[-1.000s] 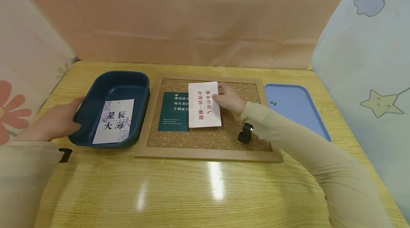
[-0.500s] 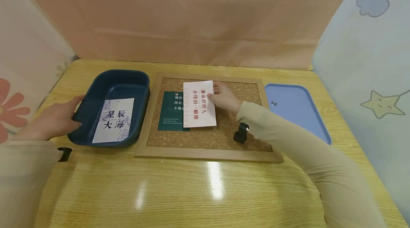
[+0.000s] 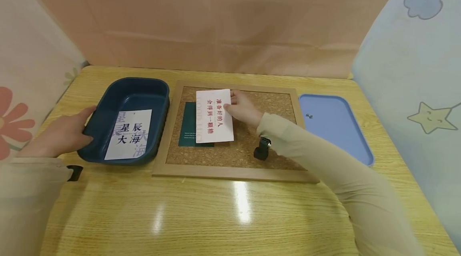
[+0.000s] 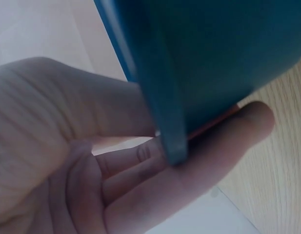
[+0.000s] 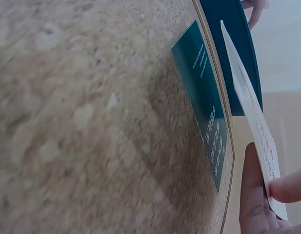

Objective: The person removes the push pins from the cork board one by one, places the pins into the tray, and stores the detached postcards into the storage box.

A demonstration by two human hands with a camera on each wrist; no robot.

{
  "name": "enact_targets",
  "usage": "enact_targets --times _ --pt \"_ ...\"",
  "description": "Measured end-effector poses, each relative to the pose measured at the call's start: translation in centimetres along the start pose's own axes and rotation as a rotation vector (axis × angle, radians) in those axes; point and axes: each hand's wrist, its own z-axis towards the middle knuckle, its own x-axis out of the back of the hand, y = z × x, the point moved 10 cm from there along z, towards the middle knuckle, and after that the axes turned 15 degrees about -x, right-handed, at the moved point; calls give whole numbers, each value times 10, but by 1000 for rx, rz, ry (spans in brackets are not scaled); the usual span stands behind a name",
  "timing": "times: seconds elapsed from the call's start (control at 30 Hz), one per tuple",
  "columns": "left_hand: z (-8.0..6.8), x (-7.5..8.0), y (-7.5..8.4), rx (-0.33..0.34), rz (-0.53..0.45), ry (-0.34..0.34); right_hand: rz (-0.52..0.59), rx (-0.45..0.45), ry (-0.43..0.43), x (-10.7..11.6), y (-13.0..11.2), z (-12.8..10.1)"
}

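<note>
My right hand (image 3: 245, 109) pinches a white card (image 3: 215, 116) with red characters by its right edge, thumb on the printed face and fingers behind. In the right wrist view, that card (image 5: 252, 109) is raised at a tilt above the cork board (image 3: 245, 156). A dark green card (image 3: 185, 130) with white print lies on the board, partly covered by the held card in the head view. On the left, my left hand (image 3: 68, 134) grips the dark teal bin (image 3: 142, 87) at its side, thumb and fingers on either side of the rim (image 4: 172, 126).
Inside the bin lies another white card (image 3: 128, 135) with black and purple characters. Right of the wood-framed board is a light blue tray (image 3: 335, 132) holding small metallic pieces (image 3: 309, 116). Wall panels stand behind and at both sides of the wooden table (image 3: 201, 216).
My right hand has carried the white card leftward, so it covers more of the green card, including the pin at its top. My left hand has stayed on the bin.
</note>
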Motion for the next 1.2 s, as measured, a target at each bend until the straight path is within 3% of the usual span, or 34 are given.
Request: enact_targets --times 0.77,1.2 --pt "0 -4 -6 51 -29 6 18 23 -10 -20 -20 1" --pt "0 -1 -2 41 -32 39 55 59 -34 -29 -38 -1"
